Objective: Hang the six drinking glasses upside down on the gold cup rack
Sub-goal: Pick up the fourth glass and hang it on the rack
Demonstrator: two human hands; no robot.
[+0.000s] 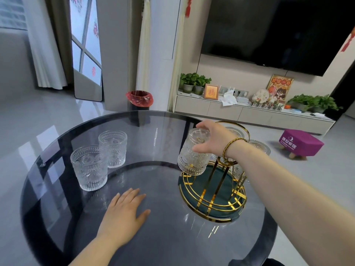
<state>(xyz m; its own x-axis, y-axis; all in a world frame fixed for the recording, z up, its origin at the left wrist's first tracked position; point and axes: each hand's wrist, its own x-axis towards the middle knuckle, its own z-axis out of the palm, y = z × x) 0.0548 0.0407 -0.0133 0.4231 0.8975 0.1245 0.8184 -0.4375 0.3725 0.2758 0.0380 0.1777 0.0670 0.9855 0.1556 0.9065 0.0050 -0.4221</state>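
The gold cup rack (212, 200) with a dark green base stands on the right of the round glass table (57, 189). My right hand (213, 139) grips the base of an upside-down embossed glass (190, 156), held at the rack's left side, mouth just above the base rim. At least two more inverted glasses (259, 146) sit on the rack behind my forearm, partly hidden. Two upright glasses stand at the table's left: the nearer glass (88, 167) and the farther glass (113, 148). My left hand (124, 214) lies flat on the tabletop, fingers apart.
A red-lined bin (139, 99) stands on the floor beyond the table. A purple stool (300, 144) sits to the right. A low cabinet (249, 112) with plants and a wall TV lie farther back.
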